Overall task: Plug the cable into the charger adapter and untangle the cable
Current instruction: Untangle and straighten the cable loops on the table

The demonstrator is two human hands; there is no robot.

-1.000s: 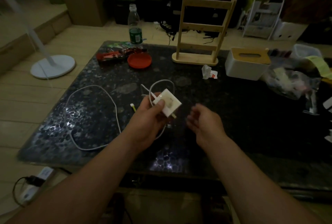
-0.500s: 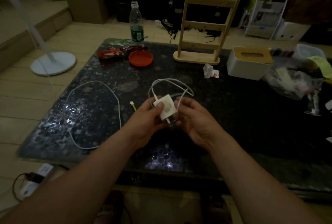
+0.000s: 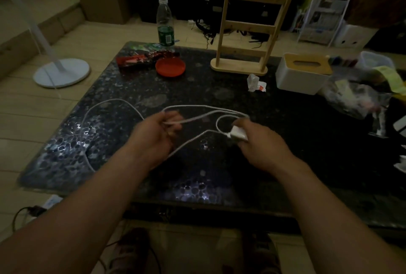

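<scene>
My right hand (image 3: pixel 261 144) grips the white charger adapter (image 3: pixel 238 134) above the dark stone table (image 3: pixel 219 95). The white cable (image 3: pixel 204 107) runs out of the adapter's left end. It forms a small loop beside the adapter and long strands stretch left to my left hand (image 3: pixel 157 133), which pinches them. Another stretch of cable curves in a wide arc over the table's left side (image 3: pixel 103 104). The two hands are held apart with the strands drawn between them.
At the back of the table stand a wooden rack (image 3: pixel 248 32), a white tissue box with a wooden lid (image 3: pixel 303 73), a red dish (image 3: pixel 170 67), snack packets (image 3: pixel 140 59) and a plastic bottle (image 3: pixel 165 23). A crumpled wrapper (image 3: pixel 256 83) lies mid-table. Plastic bags (image 3: pixel 356 97) crowd the right side.
The adapter passed from my left hand to my right hand. The hands then moved apart, and the bunched cable loops were drawn out into long strands between them.
</scene>
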